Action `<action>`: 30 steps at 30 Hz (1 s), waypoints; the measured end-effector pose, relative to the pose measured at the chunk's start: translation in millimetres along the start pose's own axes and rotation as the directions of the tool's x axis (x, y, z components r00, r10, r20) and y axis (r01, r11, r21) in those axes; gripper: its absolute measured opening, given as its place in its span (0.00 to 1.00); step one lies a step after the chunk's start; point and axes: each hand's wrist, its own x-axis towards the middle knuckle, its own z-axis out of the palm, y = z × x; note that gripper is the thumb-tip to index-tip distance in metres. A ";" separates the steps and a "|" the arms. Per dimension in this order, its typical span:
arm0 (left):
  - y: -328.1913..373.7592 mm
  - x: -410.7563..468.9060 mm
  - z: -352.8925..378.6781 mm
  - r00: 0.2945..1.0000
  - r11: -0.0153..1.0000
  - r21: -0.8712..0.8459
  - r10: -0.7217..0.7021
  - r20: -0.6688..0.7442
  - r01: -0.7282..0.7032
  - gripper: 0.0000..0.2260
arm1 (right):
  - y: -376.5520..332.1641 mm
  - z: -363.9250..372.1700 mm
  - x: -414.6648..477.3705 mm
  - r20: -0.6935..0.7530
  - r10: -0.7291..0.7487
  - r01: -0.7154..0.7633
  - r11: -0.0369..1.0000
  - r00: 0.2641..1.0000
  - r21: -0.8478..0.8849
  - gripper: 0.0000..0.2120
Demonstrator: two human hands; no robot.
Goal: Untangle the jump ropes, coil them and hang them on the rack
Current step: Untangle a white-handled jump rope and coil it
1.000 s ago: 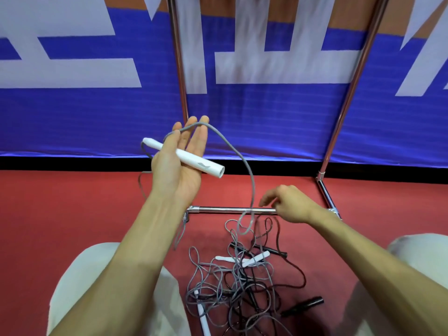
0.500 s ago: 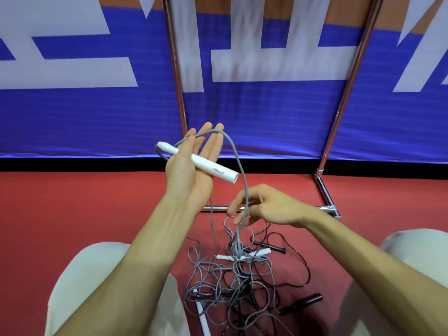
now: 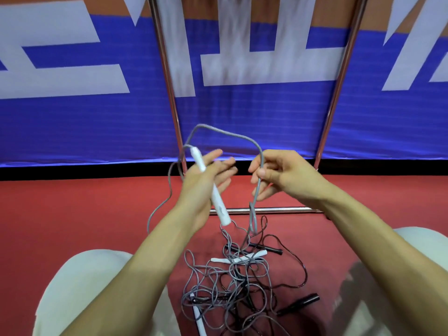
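Carries the long white plastic handle (image 3: 214, 190) across the left hand (image 3: 206, 183), fingers straight and blurred; cannot tell if the thumb pins it. Points far to near. Pinches the thin grey cord (image 3: 228, 134) tight in the right hand (image 3: 288, 175), just right of the handle. Hangs down from there to the tangled pile of grey and black jump ropes (image 3: 230, 282), near, on the red floor (image 3: 72, 214). Probably calls for looping the cord leftward over the left fingers.

The red floor (image 3: 72, 214) carries a tangle of grey and black ropes (image 3: 218, 284). Two white handles (image 3: 238, 257) lie crossed at its far side, a third (image 3: 200, 322) at its near edge. A black handle (image 3: 300, 302) lies to the right. The rack's base bar (image 3: 278, 210) rests beyond.
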 end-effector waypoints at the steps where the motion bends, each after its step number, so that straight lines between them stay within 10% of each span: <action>1: -5.4 -1.5 2.5 0.996 0.994 0.100 -0.044 0.072 0.037 0.12 | -1.1 -3.0 0.5 -0.039 -0.018 0.019 0.999 0.999 0.032 0.08; 11: -23.2 -10.3 9.8 0.938 0.920 0.392 -0.153 0.310 0.020 0.10 | -2.8 -27.4 4.2 -0.486 0.109 0.102 0.916 0.867 0.387 0.09; 21: -9.2 -15.3 8.9 0.921 0.876 0.467 -0.076 0.382 -0.121 0.08 | 5.4 -32.8 14.5 -0.432 0.513 0.262 0.371 0.742 0.891 0.05; 24: -5.5 -17.0 11.2 0.957 0.932 0.358 -0.054 0.284 -0.053 0.09 | 9.5 -24.1 17.4 -0.404 0.504 0.183 0.431 0.763 0.884 0.03; 30: 7.7 -12.1 10.1 0.997 0.998 -0.018 0.056 0.057 -0.055 0.08 | 11.5 -0.3 15.2 -0.286 0.286 -0.135 0.882 0.915 0.452 0.05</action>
